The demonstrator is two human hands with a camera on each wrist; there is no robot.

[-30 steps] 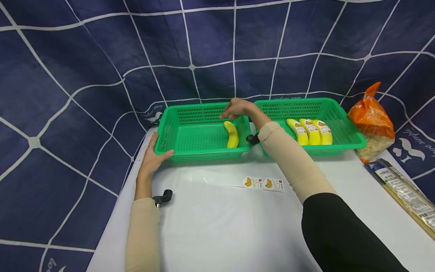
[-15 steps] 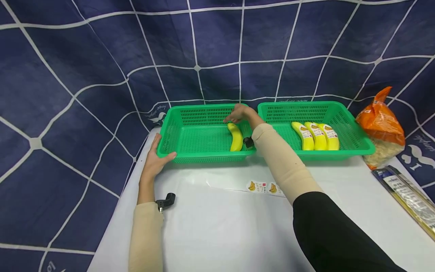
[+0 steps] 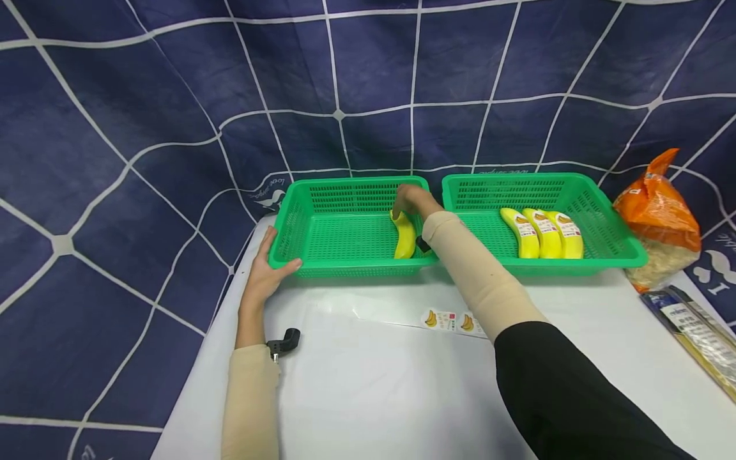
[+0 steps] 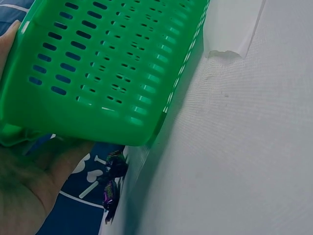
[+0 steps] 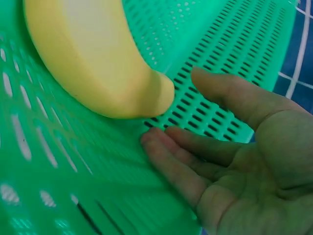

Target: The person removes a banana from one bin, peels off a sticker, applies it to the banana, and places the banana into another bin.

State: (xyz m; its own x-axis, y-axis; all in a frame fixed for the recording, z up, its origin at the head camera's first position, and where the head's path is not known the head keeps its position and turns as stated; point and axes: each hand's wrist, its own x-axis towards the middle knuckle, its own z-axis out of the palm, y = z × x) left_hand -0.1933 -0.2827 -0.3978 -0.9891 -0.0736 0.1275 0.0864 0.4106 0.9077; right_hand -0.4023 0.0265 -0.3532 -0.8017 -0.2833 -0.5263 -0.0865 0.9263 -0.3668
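Observation:
A single banana (image 3: 405,236) lies at the right end of the left green basket (image 3: 339,239). My right hand (image 3: 413,199) reaches down to its far tip. In the right wrist view, thumb and fingers (image 5: 168,154) stand apart on either side of that tip (image 5: 154,95), with a gap showing. My left hand (image 3: 264,276) rests against the basket's front left corner, its fingers stretched along the left side and its thumb along the front. Three bananas (image 3: 543,234) with stickers on them lie side by side in the right green basket (image 3: 474,220).
A strip of banana stickers (image 3: 443,320) lies on the white table before the baskets, partly behind the right forearm. At the right stand an orange-topped bag (image 3: 661,214) and a flat long packet (image 3: 698,329). A dark blue checked cloth (image 3: 368,76) hangs behind.
My right hand has lowered from above the banana to its far tip. The left hand stays at the basket corner. The whole head view has shifted slightly, with things appearing further right.

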